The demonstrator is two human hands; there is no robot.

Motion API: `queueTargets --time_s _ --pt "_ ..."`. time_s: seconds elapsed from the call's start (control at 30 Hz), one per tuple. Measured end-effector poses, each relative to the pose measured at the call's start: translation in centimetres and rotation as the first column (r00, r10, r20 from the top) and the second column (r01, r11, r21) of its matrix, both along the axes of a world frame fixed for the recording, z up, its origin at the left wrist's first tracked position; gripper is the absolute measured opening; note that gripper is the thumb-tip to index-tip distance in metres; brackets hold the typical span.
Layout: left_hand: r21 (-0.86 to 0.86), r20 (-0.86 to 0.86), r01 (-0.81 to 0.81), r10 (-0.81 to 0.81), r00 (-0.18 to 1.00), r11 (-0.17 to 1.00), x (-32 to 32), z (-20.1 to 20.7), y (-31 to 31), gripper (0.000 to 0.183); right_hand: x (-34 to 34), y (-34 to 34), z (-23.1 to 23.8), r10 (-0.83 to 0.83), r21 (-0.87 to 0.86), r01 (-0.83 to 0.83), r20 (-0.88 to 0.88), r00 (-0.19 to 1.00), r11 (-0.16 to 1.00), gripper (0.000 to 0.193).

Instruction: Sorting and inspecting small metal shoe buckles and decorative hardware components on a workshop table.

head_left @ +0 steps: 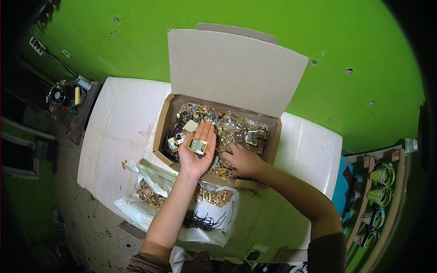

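sorting looks unfinished: one gold piece (197,146) rests on the open left hand (193,162); ornaments (233,121) crowd the box (161,126), right hand (243,161) inside its near edge, grip unclear.

Jewellery (234,119) lies in the box (234,68) on the table (114,118), the wall (337,36) behind, plastic wrapping (136,213) before.

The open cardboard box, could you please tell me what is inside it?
Gold and silver-coloured ornaments are heaped inside the cardboard box, with black beads along its left side. What lies beneath the top layer, or behind the left hand and right hand, is covered.
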State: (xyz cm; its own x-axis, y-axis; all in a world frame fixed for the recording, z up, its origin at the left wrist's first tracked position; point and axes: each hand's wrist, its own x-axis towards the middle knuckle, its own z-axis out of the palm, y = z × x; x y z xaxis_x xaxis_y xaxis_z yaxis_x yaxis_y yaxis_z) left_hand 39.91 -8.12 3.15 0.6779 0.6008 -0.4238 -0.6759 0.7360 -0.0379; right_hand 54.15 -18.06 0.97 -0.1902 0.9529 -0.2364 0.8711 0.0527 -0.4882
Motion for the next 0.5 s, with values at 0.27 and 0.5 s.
queueTargets --time_s 0.27,0.5 --pt "0.002 0.019 -0.006 0.006 1.000 1.000 -0.08 -0.65 -0.09 0.039 -0.19 -0.08 -0.46 -0.078 -0.173 0.059 -0.109 0.991 0.983 0.041" --pt "0.012 -0.021 -0.006 0.007 1.000 1.000 0.07 -0.38 -0.08 0.037 -0.59 -0.22 -0.51 -0.113 0.024 0.114 -0.048 0.992 0.993 0.042"
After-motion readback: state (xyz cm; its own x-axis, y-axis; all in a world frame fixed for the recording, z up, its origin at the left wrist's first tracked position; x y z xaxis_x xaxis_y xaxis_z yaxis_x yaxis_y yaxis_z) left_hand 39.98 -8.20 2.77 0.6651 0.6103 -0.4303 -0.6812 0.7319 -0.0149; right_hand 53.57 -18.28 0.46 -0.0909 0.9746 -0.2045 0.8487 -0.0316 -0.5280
